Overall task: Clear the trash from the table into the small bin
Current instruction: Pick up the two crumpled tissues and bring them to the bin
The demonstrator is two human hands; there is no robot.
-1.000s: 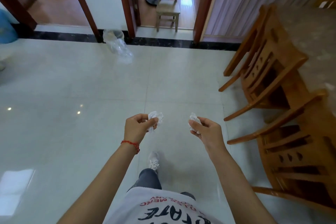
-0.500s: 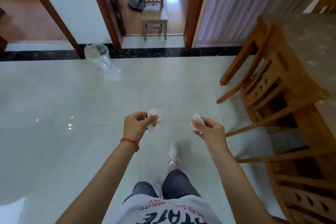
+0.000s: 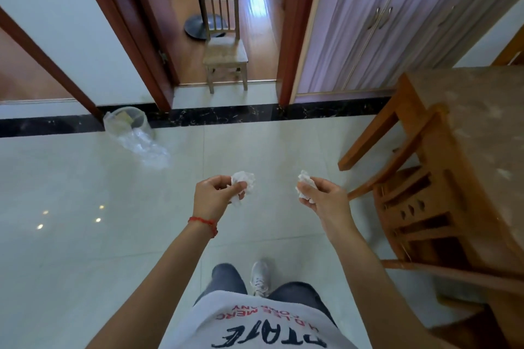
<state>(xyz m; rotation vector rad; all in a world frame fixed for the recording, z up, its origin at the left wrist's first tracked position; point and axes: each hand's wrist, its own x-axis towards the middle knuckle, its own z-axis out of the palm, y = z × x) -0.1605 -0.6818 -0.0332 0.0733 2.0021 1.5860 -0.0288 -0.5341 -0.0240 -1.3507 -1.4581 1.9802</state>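
Pinching tissue wad [image 3: 243, 183], left hand [image 3: 213, 195], right hand [image 3: 321, 198]

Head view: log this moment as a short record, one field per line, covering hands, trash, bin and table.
left hand: left hand pinches a crumpled tissue
right hand: right hand grips a second tissue wad
bin: small bin with clear liner, on the floor by the door frame, ahead to the left
table: wooden table at right, chair tucked beside it
status: both wads held in the air, not yet binned
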